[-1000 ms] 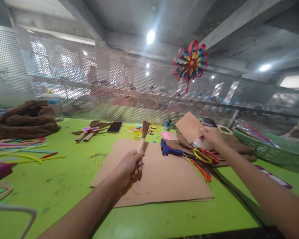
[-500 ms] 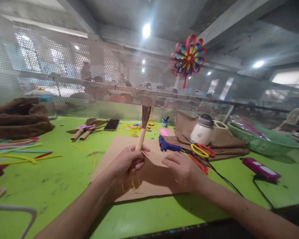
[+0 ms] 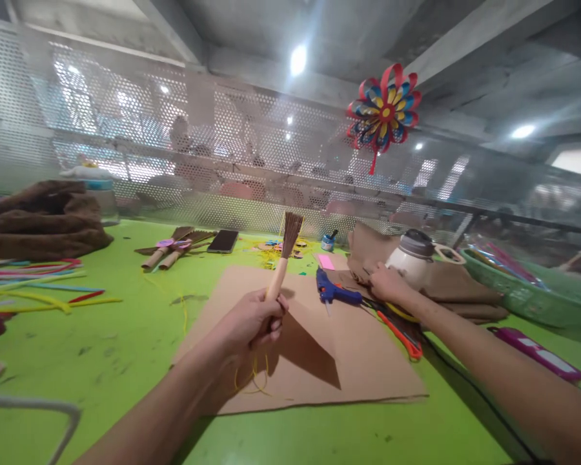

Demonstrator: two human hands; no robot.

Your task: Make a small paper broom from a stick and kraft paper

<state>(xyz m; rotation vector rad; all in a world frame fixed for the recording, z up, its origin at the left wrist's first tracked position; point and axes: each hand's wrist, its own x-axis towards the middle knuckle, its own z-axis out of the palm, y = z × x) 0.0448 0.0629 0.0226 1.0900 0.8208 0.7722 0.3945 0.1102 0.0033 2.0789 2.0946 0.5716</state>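
Note:
My left hand (image 3: 259, 320) is wrapped round the pale handle of a small brush (image 3: 277, 278), its brown bristles pointing up and away, with thin yellow strands hanging below the fist. Under it lies a brown cardboard sheet (image 3: 368, 361). My right hand (image 3: 385, 282) reaches to the brown paper (image 3: 365, 245) beside the white jar (image 3: 410, 258); its fingertips are at the paper and what they hold, if anything, is too small to tell. A blue glue gun (image 3: 337, 294) rests on the cardboard between the hands, left of orange-handled scissors (image 3: 401, 336).
Two wrapped bundles (image 3: 169, 255) and a phone (image 3: 223, 241) lie at the back left. Brown cloth (image 3: 39, 223) and coloured pipe cleaners (image 3: 43, 287) are at the left. A green basket (image 3: 537, 297) and a purple device (image 3: 537, 352) stand right. A paper flower (image 3: 386, 113) hangs above.
My right hand has moved from beside the glue gun, away and to the right, to the brown paper by the jar. The brush in my left hand leans more to the right. The view has shifted slightly.

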